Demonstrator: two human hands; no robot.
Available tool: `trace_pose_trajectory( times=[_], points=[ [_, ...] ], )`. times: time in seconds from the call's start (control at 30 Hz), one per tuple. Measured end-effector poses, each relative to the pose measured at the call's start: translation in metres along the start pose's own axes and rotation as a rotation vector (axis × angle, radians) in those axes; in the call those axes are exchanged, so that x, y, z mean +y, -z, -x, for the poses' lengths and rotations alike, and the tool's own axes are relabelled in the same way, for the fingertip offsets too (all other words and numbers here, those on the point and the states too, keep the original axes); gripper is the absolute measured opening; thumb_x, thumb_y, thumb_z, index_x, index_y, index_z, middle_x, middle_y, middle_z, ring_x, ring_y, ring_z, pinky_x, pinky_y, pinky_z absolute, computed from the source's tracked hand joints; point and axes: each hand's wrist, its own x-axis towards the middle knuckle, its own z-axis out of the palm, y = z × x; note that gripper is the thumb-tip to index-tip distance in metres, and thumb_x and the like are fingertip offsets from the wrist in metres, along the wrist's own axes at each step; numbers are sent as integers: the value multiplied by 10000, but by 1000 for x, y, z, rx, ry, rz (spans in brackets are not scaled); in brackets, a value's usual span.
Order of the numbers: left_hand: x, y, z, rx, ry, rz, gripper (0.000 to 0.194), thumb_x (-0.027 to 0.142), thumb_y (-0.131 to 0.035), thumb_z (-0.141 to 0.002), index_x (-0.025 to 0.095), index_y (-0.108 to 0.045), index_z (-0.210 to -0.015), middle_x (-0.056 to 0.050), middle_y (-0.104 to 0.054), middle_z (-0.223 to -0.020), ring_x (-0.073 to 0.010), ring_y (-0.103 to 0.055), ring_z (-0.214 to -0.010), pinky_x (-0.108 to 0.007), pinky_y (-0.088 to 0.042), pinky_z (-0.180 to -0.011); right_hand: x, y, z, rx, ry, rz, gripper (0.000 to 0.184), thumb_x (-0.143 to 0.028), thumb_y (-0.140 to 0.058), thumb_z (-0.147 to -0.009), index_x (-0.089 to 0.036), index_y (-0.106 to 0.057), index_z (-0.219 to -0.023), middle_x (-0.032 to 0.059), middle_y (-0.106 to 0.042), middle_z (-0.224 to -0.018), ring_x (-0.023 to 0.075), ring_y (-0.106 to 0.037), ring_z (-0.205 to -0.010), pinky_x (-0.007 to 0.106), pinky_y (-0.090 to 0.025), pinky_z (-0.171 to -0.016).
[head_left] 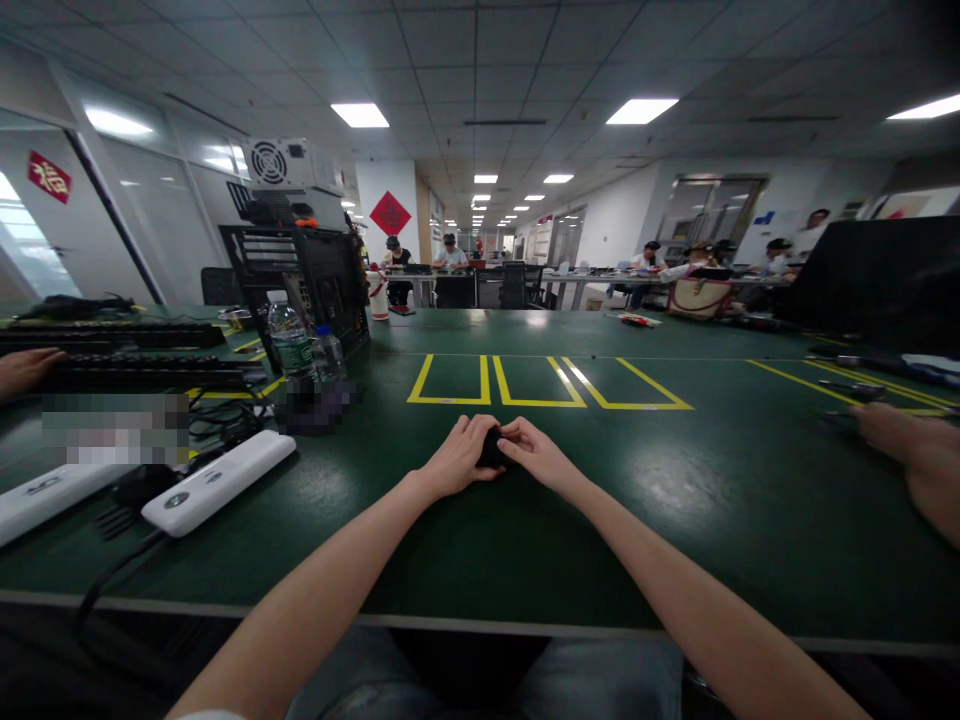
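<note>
A small black object [491, 448] sits between the two hands, over the near-middle part of the green tabletop [585, 570]; whether its underside touches the surface or is lifted just clear cannot be told. The fingers hide much of it, so its exact kind stays unclear. It looks compact enough to be light, and probably firm, since no sagging or denting shows under the grip; its slipperiness and fragility cannot be judged from its dark, plain face. The sides seem the best place to hold it, with fingers above and a thumb below.

The visible part is roundish and shows no clear front. With its ends covered, neither its pointing direction nor a long axis can be read.

The left hand [459, 458] is curled round the object's left side, fingers over the top and thumb low. The right hand [536, 452] is narrowed at the other side, thumb and fingertips drawn close together on it.

Just beyond the hands lie the left [448, 402], middle [540, 404] and right yellow tape outlines [649, 407]. Well apart to the left are a white bar-shaped device [225, 480] and a clear water bottle [289, 335]; far right, a co-worker's hand [892, 430] reaches in.
</note>
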Motion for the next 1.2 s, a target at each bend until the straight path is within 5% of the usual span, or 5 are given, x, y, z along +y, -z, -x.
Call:
trace_pose_trajectory(
  times=[0.23,0.43,0.87,1.2],
  points=[
    [-1,-3,-1,24,-12,-16,524,300,-607,-660,182,-327,-1086,-65,-422,-1055,-209,-405,-891,-346,-346,-779,10,-1,-6,53,-120,-26,293,-328,-560,-704,-166,-475,-934,62,-550,-943,174,-548,-872,377,-441,-787],
    [-1,-2,-1,10,4,2,508,278,-605,-655,196,-334,-1075,-58,-419,-1046,-208,-408,-881,-345,-348,-763,9,4,-2,-38,-44,-8,350,-280,-638,-638,-193,-459,-926,30,-546,-930,172,-545,-882,375,-432,-802],
    [3,2,0,-17,23,31,500,287,-592,-673,212,-321,-1086,-54,-412,-1056,-208,-412,-891,-337,-350,-754,5,4,-3,5,-127,-14,298,-296,-566,-707,-178,-483,-967,55,-540,-988,183,-533,-911,401,-416,-825],
    [2,0,-2,9,7,17,520,299,-613,-655,187,-329,-1076,-60,-423,-1045,-208,-407,-886,-353,-348,-782,6,3,-3,15,0,-22,227,-301,-566,-704,-185,-473,-876,13,-536,-869,153,-530,-870,361,-423,-806]
  ],
)
